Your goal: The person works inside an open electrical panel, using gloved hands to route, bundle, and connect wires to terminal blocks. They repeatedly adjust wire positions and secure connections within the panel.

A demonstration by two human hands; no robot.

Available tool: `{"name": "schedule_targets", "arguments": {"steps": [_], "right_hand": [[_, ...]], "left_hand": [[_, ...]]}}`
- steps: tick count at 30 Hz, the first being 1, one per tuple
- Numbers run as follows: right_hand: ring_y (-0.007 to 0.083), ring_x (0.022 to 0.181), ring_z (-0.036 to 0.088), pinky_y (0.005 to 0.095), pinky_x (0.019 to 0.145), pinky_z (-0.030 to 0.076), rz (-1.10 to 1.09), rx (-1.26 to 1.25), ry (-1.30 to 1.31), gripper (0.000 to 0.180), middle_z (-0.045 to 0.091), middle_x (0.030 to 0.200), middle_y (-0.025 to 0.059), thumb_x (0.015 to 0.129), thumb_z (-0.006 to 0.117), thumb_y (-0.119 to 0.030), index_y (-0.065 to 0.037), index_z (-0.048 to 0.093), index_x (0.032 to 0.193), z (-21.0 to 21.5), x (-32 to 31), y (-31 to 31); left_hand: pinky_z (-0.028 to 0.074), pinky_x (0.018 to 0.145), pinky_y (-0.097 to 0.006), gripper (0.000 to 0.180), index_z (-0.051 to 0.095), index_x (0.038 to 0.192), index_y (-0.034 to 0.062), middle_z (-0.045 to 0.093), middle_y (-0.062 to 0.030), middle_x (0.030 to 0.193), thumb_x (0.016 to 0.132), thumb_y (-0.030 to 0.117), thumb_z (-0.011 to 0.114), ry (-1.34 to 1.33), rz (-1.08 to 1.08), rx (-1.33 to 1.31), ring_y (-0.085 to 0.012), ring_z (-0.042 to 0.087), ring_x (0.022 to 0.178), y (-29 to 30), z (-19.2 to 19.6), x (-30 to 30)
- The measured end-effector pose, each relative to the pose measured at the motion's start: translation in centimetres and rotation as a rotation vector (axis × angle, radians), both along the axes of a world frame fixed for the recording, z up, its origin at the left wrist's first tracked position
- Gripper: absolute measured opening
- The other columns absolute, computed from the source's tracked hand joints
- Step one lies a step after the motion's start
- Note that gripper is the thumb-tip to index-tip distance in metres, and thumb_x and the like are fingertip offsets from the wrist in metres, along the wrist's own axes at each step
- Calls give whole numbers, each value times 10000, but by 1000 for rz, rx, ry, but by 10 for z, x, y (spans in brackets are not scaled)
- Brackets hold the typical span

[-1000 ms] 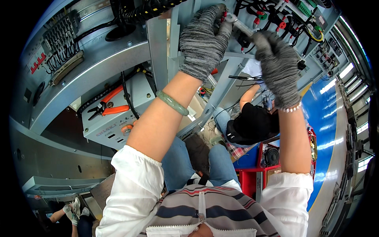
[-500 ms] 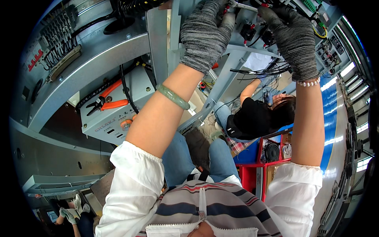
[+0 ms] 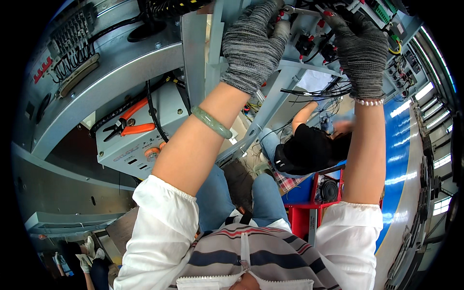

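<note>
Wrench, clamped in the right hand, extends beside the left hand, whose grip is unclear.

Wrench swung up from a downward slant to nearly level.
A second ago the wrench sloped down and right from the left hand; now its shaft runs almost straight across. The right hand, at its far end, has risen and moved outward from the left. Below the shaft, between the hands, more of the black terminal block shows, and below the right hand more of the black cable bundle.
</note>
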State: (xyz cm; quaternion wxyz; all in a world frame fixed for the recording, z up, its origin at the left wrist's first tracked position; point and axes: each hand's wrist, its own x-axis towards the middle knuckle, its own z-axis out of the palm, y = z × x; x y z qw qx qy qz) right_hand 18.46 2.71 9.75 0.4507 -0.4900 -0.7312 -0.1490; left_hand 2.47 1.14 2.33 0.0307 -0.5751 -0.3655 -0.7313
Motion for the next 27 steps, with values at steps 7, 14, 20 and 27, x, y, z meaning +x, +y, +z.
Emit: {"name": "schedule_targets", "arguments": {"steps": [7,14,20,27], "right_hand": [[165,580,636,313,578,521,179,-276,-2,424,630,626,101,878,567,-439,-30,660,940,-36,-1,1],[107,399,516,244,311,375,449,-846,682,408,560,545,33,890,535,-450,-54,571,796,-55,-46,-39],[48,324,344,174,261,249,874,-1200,1182,368,450,516,-40,907,524,-429,-69,504,837,-58,-52,-41],[151,496,568,284,452,466,603,-309,129,415,602,647,62,910,507,-429,-37,637,864,-54,-21,-38]], "left_hand": [[520,688,-325,258,613,1046,-8,648,-152,918,796,57,621,-18,-5,18,-238,646,761,3,-3,2],[509,648,-282,280,605,1073,2,644,-118,895,793,19,605,-42,-41,-13,-165,615,696,3,-5,0],[491,650,-256,285,597,1107,3,648,-83,898,827,51,607,-102,-157,-82,-123,582,701,7,-8,-1],[512,747,-343,344,605,1111,121,634,-104,933,793,241,659,84,54,-108,-227,637,786,21,-16,-6]]}}
